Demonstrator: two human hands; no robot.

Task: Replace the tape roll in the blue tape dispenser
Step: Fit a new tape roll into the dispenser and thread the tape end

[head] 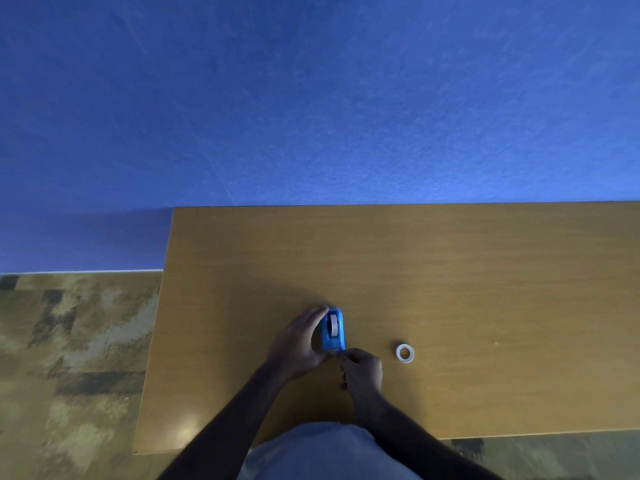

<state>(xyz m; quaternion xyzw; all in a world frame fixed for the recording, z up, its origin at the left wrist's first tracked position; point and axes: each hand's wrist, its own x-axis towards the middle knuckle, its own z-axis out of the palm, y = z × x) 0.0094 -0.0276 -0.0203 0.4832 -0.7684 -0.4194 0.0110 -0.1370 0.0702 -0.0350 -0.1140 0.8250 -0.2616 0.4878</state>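
The blue tape dispenser (333, 330) stands on the wooden table (450, 278), its long side pointing away from me. A pale roll (334, 323) sits in its slot. My left hand (298, 344) wraps the dispenser's left side, fingers curled over its far end. At the dispenser's near end, my right hand (362, 370) has its fingertips pinched together, touching the cutter edge; what they pinch is too small to tell. A second tape roll (405, 353), white and ring-shaped, lies flat on the table to the right, apart from both hands.
The table's left edge (152, 341) drops to a mottled brown floor (69, 358). A blue wall (311, 98) rises behind the table's far edge. My pale clothing (322, 452) shows at the near edge.
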